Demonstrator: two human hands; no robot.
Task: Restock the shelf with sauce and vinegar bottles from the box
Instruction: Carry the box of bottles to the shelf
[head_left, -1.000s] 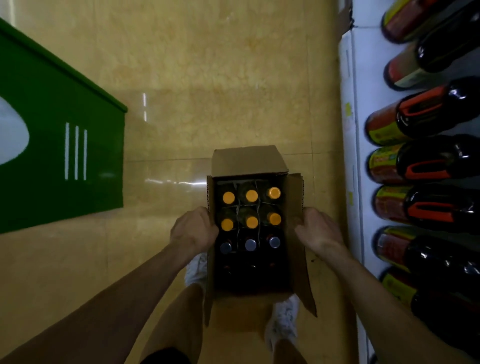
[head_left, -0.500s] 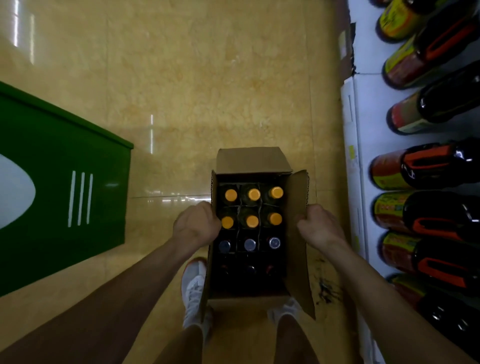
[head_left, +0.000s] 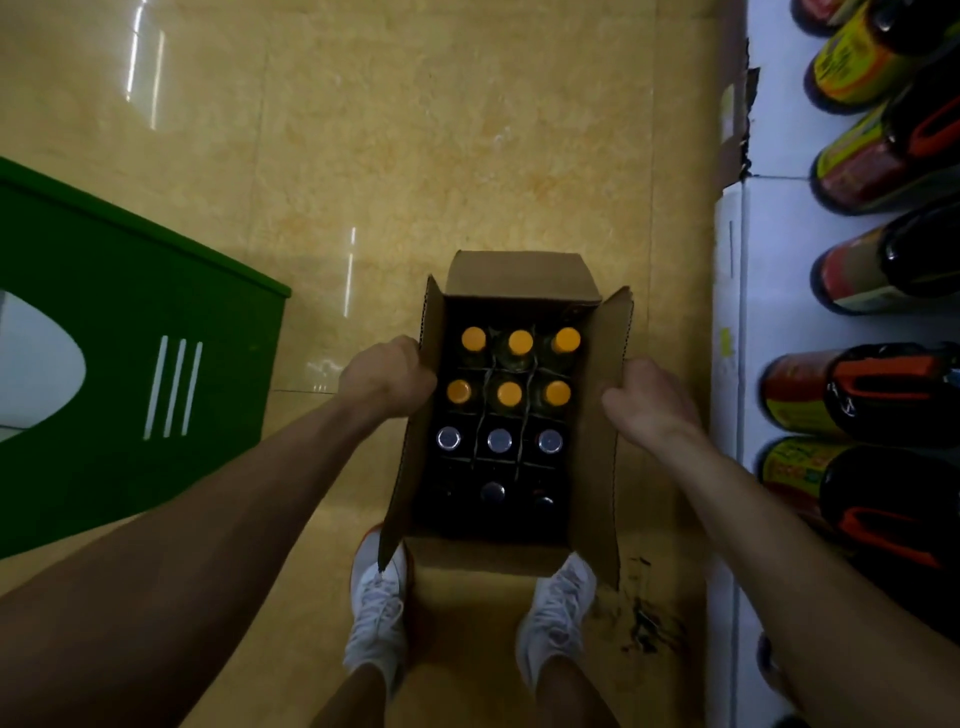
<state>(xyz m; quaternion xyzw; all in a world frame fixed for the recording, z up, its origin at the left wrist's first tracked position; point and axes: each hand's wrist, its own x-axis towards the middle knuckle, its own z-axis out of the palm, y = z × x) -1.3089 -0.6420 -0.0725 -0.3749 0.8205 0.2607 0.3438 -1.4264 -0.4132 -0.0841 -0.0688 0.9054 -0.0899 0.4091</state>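
Against half a second earlier, the jugs (head_left: 883, 395) on the shelf (head_left: 769, 260) had slid a little down the view, and both shoes (head_left: 376, 597) showed side by side at the near end of the box (head_left: 519, 278). The grip was unchanged. The left hand (head_left: 387, 376) curled over the left flap and the right hand (head_left: 652, 402) curled round the right flap, fingertips hidden behind the card. The open box hung between them above the floor (head_left: 415, 156), near the shelf's front edge, with orange caps (head_left: 519, 343) at its far end and silver caps (head_left: 500, 440) nearer.
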